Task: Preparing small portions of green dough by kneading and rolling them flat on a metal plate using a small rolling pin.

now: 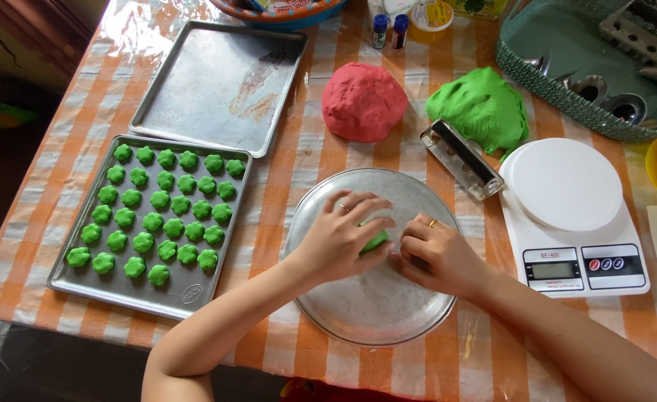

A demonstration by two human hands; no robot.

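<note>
Both my hands meet over a round metal plate (377, 316) at the table's front. My left hand (339, 238) curls over a small piece of green dough (377, 242), fingers bent around it. My right hand (436, 253) presses against the same piece from the right, fingers tucked in. A ring shows on each hand. Most of the green piece is hidden between the two hands.
A baking tray (187, 294) at the left holds several green flower-shaped dough pieces. Behind it lies an empty tray (220, 85). A red dough ball (363, 100), a green dough lump (481, 108), a metal press tool (462, 158), a white kitchen scale (570, 216) and a green basket (559, 82) stand further back.
</note>
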